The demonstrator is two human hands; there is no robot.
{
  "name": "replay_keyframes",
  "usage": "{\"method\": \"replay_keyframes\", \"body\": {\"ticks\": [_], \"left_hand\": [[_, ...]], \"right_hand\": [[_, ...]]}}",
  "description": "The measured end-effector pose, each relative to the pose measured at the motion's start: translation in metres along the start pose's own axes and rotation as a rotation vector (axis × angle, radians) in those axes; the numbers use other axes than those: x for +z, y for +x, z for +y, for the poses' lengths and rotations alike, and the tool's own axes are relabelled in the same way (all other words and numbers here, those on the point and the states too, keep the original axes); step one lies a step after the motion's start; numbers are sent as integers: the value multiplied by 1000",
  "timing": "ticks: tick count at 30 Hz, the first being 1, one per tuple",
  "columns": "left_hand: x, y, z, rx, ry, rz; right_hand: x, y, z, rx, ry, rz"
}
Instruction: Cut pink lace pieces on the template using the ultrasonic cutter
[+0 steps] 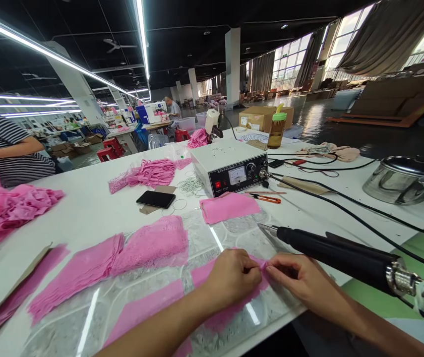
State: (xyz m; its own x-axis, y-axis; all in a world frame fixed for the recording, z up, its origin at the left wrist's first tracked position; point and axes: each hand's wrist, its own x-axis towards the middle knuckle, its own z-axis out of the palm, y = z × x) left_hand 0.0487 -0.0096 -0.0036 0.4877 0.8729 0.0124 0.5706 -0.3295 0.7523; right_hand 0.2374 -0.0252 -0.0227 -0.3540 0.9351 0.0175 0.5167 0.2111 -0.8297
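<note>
My left hand (234,277) and my right hand (301,285) meet at the near edge of the white table (85,208), both pinching a small piece of pink fabric (262,265) between fingertips. More of that pink fabric lies under my left hand on a clear textured mat (152,292). Just beyond my right hand lies a black handheld welding tool (331,250) with a metal tip, pointing left.
Stacks of pink lace pieces (152,243) and pink strips (74,275) lie left. A white control box (230,171), black phone (155,199), orange cutter (267,199), cables and a steel pot (405,181) sit beyond. A person in stripes (7,148) sits at far left.
</note>
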Motion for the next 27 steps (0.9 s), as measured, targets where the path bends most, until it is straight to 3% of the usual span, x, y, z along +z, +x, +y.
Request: {"method": "replay_keyframes", "body": {"ticks": [8, 14, 27], "left_hand": [[1, -2, 0, -9, 7, 13], [1, -3, 1, -2, 8, 8], [0, -2, -1, 11, -11, 5]], "right_hand": [[0, 0, -3, -40, 58, 39], [4, -2, -6, -169, -64, 222], [4, 3, -2, -257, -88, 224]]}}
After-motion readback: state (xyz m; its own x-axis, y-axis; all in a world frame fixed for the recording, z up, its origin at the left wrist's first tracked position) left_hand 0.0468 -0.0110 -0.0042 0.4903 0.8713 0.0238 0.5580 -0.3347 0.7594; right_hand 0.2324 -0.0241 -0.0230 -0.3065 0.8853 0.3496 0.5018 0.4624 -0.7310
